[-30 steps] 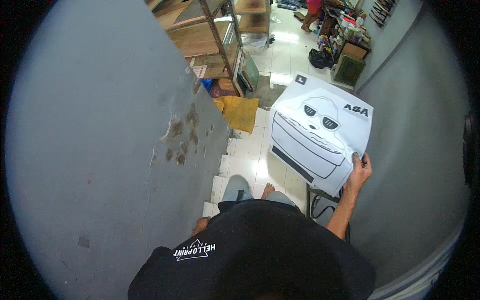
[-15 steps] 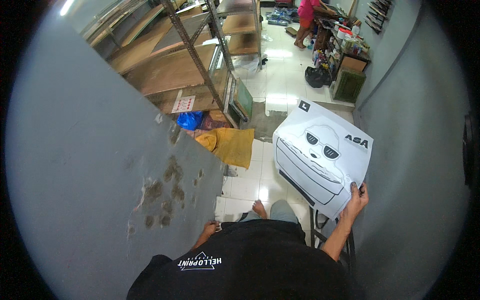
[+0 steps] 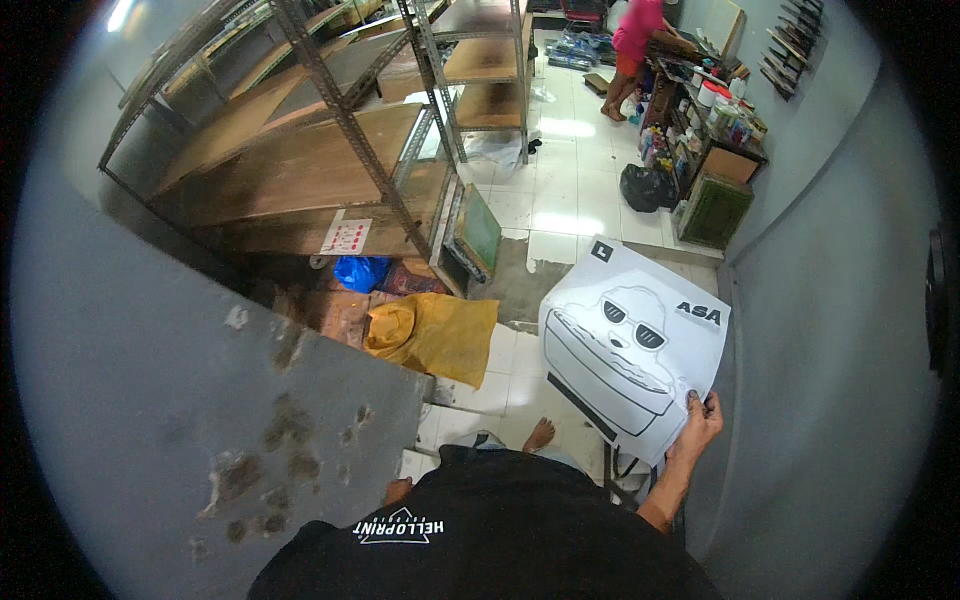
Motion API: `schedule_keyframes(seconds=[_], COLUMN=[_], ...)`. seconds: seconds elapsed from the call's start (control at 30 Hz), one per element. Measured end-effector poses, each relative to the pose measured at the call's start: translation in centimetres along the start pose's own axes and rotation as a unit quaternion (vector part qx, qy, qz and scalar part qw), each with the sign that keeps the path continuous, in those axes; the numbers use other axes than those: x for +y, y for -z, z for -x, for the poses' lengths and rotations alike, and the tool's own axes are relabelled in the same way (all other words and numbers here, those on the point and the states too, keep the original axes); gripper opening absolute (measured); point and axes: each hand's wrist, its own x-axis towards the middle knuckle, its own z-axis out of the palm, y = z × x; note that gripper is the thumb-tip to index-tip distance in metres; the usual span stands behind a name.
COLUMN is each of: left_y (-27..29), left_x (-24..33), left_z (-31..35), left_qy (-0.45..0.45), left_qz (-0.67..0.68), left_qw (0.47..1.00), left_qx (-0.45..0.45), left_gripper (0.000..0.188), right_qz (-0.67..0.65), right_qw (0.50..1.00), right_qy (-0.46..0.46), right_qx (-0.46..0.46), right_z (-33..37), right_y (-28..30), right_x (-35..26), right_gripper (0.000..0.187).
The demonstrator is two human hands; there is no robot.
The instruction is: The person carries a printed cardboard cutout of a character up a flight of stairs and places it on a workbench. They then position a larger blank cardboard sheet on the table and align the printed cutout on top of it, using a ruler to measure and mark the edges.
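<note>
My right hand (image 3: 703, 422) is closed on the lower right edge of a large white printed sheet (image 3: 600, 395). The sheet carries a black line drawing of a figure in dark sunglasses, with a small black square in one corner and black lettering in another. It tilts out in front of me, on my right, and bends slightly. My left hand (image 3: 397, 490) hangs low beside my body, near the grey wall's end. Only a small part of that hand shows past my black shirt, and its fingers are hidden.
Metal-framed shelves with brown boards (image 3: 300, 165) stand on the left, beyond a low grey wall (image 3: 250, 430). A yellow cloth (image 3: 440, 335) and a blue bag (image 3: 360, 272) lie below. Ahead, a person in pink (image 3: 638, 35) stands at a cluttered bench; a black bag (image 3: 648, 187) sits near a floor step.
I have moved forward along the passage: the shelves, yellow cloth and bench appear nearer. The sheet stays in my right hand, slightly lower in view. My left hand shows less.
</note>
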Motion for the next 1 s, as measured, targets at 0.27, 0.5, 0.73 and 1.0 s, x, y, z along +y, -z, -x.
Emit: schedule_keyframes(seconds=[0.27,0.5,0.73,1.0], left_y=[-12.6,-12.8,-14.9,-16.5], left_x=[24.6,50.6,81.5,128.2], left_z=[-14.9,-28.2,-51.3,-64.7], left_qy=[-0.036,-0.038,-0.030,-0.115], left_qz=[0.093,0.106,0.076,0.186], left_qw=[0.995,0.993,0.997,0.975], left_qx=[-0.006,-0.021,0.009,-0.044], left_gripper=[0.025,0.026,0.027,0.032], right_qz=[-0.005,-0.003,-0.021,0.007], right_qw=[0.998,0.999,0.999,0.998], right_qy=[0.008,-0.014,0.010,0.008], right_qx=[-0.058,-0.031,-0.031,-0.068], right_z=[-21.6,-41.9,-66.6,-95.6], right_y=[-12.2,-28.2,-51.9,-75.5], right_x=[7.7,13.4,20.4,17.2], right_gripper=[0.022,0.021,0.021,0.018])
